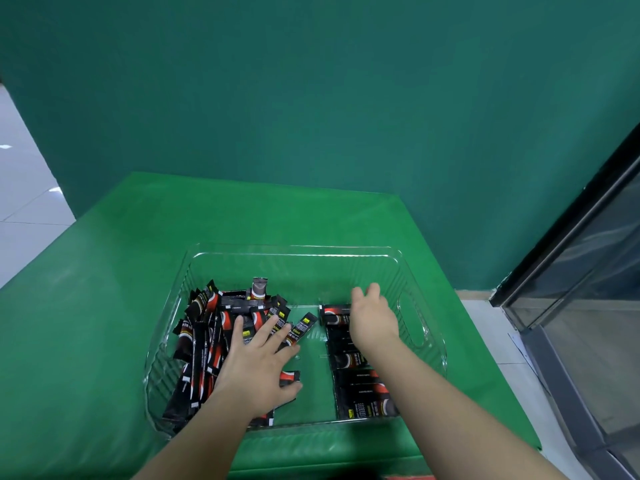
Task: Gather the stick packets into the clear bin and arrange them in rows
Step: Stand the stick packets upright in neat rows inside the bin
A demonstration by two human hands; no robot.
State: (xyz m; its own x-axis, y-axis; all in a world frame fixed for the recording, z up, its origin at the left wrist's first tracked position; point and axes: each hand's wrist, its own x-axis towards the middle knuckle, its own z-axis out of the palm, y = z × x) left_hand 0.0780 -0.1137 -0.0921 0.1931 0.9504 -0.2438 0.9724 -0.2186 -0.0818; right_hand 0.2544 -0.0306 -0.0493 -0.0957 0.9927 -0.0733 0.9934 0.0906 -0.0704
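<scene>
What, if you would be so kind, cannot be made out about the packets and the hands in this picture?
- Head view: small print on the stick packets is blurred and too small to read.
- How many packets lie in the right-hand row: the right hand and forearm cover part of it.
- Packets under the left hand are hidden by its palm.
- The right hand's fingertips are motion-blurred, so whether they pinch anything is unclear.

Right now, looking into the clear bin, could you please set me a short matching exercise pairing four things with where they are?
Things:
1. left hand
2. right hand
3. jumbled pile of stick packets
4. neat row of stick packets

Places:
A. right part of the clear bin, lined up one behind another
B. far end of the neat row
C. fingers spread on the jumbled pile
D. left part of the bin

Pairs: 1-C, 2-B, 3-D, 4-A
</scene>
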